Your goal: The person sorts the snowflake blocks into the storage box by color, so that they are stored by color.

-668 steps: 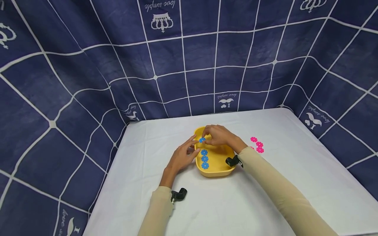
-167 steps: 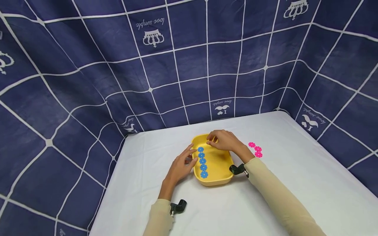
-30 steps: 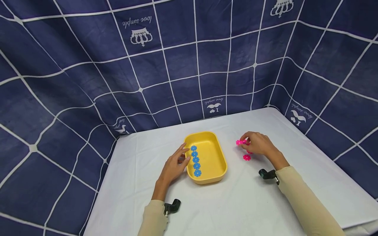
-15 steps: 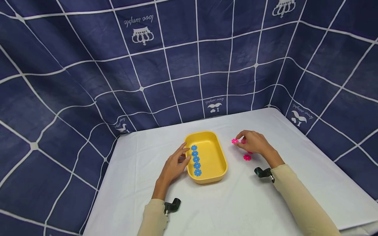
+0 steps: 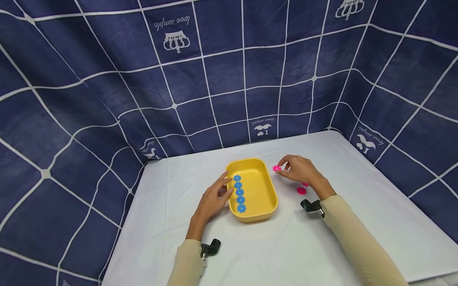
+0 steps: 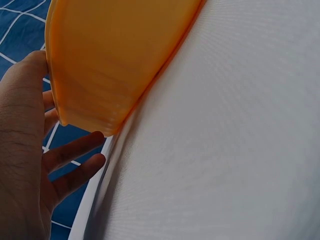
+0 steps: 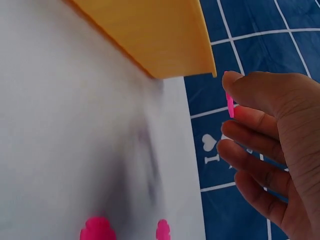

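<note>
Several blue flower-shaped discs [image 5: 239, 192] lie in a row along the left side of a yellow plastic tray [image 5: 264, 190]. My left hand [image 5: 212, 198] holds the tray's left rim; in the left wrist view its thumb lies at the rim, and the other fingers reach past the wall. Between right thumb and index finger I pinch a pink flower-shaped disc [image 5: 276, 168], raised just right of the tray. It shows edge-on in the right wrist view. The other fingers of my right hand [image 5: 299, 170] are loosely bent.
More pink flower-shaped discs [image 5: 301, 191] lie on the white table cover [image 5: 247, 254] below my right hand, one partly hidden by it. A dark blue checked curtain [image 5: 222, 79] hangs behind and on both sides. Each wrist carries a black camera [image 5: 310, 205].
My right hand has taken a pink disc from the pink group and moved left with it toward the tray. Before that, the blue row gained discs. The left hand stays at the rim.
</note>
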`<state>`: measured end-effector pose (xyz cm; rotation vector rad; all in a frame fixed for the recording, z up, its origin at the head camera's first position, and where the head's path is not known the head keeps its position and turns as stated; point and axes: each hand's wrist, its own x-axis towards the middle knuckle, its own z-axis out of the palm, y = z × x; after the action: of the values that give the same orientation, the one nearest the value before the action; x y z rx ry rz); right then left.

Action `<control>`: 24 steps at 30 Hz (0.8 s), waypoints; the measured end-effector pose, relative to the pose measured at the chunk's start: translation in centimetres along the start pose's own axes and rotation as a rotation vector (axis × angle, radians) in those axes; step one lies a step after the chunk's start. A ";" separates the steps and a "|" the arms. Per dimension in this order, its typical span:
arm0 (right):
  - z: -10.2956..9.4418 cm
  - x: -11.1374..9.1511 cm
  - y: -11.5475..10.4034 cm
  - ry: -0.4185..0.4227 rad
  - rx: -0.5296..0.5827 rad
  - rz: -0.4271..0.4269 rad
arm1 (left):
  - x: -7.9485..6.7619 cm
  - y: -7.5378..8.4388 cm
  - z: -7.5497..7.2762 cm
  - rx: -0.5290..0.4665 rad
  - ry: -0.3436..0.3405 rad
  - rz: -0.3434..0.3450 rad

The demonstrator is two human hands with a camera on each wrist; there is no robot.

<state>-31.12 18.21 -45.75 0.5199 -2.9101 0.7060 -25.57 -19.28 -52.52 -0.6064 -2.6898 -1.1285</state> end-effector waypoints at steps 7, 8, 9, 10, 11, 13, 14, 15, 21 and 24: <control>0.2 0.8 -1.2 0.002 -0.005 -0.031 | -0.1 0.0 -0.2 -0.003 -0.003 0.007; 0.2 0.9 -1.3 0.003 -0.009 -0.040 | -0.2 0.0 -0.2 -0.003 -0.002 0.010; 0.3 1.0 -1.4 0.005 -0.009 -0.047 | -0.2 0.0 -0.2 -0.002 -0.002 0.012; 0.3 1.1 -1.6 0.007 -0.009 -0.052 | -0.2 0.0 -0.2 0.001 -0.001 0.013; 0.4 1.2 -1.7 0.010 -0.009 -0.059 | -0.2 0.0 -0.2 0.004 0.000 0.014; 0.4 1.4 -2.0 0.013 -0.010 -0.062 | -0.1 0.0 -0.2 0.007 0.003 0.020; 0.5 1.5 -2.1 0.015 -0.013 -0.065 | -0.1 0.0 -0.2 0.007 0.004 0.022; 0.4 1.6 -2.3 0.016 -0.013 -0.068 | -0.1 0.0 -0.2 0.008 0.004 0.022; 0.4 2.2 -3.1 0.029 -0.019 -0.089 | -0.1 -0.1 -0.1 -0.002 0.013 0.040; 0.5 2.6 -3.6 0.038 -0.023 -0.106 | 0.0 -0.1 -0.2 -0.002 0.018 0.044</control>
<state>-32.27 14.19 -44.16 0.6449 -2.8281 0.6607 -25.56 -19.45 -52.46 -0.6489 -2.6468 -1.1203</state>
